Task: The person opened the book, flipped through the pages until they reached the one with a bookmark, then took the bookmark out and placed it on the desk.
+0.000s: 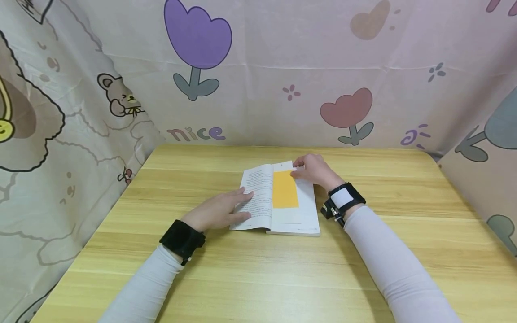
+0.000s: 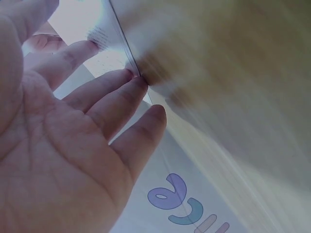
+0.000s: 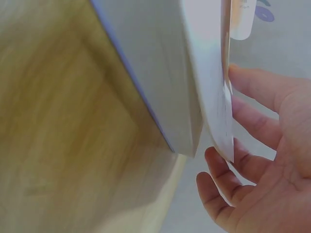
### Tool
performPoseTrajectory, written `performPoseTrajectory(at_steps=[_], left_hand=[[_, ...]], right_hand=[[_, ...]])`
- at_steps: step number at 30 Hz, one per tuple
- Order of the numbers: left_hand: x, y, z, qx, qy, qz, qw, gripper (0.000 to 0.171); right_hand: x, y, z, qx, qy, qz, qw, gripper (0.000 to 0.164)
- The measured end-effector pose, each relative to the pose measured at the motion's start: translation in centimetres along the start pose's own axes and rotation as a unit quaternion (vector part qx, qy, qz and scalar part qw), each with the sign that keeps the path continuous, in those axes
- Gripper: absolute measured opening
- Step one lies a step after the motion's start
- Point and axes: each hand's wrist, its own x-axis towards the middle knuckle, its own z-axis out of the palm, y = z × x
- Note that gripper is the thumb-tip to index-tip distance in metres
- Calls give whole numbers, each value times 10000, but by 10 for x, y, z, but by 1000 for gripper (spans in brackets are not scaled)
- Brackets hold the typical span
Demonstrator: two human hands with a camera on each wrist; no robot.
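Observation:
An open book (image 1: 307,215) lies on the table, printed text covering its left page (image 1: 258,193). An orange sheet of paper (image 1: 284,190) lies flat on the right page, beside the fold. My left hand (image 1: 220,208) rests on the left page's outer edge with its fingers stretched out; the left wrist view shows the fingertips (image 2: 141,82) along that edge. At the book's upper right, my right hand (image 1: 317,172) pinches a few pages (image 3: 214,87) between thumb and fingers. In the right wrist view those pages stand lifted off the thicker page block (image 3: 160,82).
The light wooden table (image 1: 258,278) extends on all sides of the book. Behind it hangs a printed cloth (image 1: 258,107) with flowers and lettering, and more cloth hangs at the left and right. A wrist band with a camera (image 1: 333,210) sits on the right wrist.

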Motion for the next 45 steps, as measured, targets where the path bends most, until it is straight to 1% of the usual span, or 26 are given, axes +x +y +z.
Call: performPoseTrajectory(at_steps=[10,15,18,21,22,24,28,34,36,41,45], left_hand=[[1,-1,1,42,16,32,10000,66],[1,1,0,22,27,41,10000,66],[0,2,0,19,34,35,10000,66],[0,2,0,27,30,28,10000,66],[0,2,1,27,28,19,10000,66],[0,2,1,27,26,7,10000,66],[1,1,1,15,26,0,10000,66],[2,0,1,33,19,49,10000,67],[2,0,1,52,22,55,10000,67],[1,0,1,27,28,45,10000,67],[0,1,1,-29,20,22,10000,66]], right_hand=[[-1,-4,-1,476,32,15,9989,31],[-3,-10,-2,837,-30,141,9964,32],[-3,-14,-2,1411,-234,337,9892,38],[-2,-16,-1,2084,-463,560,9753,44],[-2,-17,0,2253,-511,625,9709,45],[-2,-17,0,2422,-565,724,9659,47],[-3,-18,1,2556,-581,864,9612,46],[-7,-17,-4,2570,-561,1008,9595,47],[-8,-15,-6,2589,-530,1000,9593,48],[-12,-9,-16,2824,-452,933,9537,49],[-17,-7,-24,2917,-483,892,9511,52]])
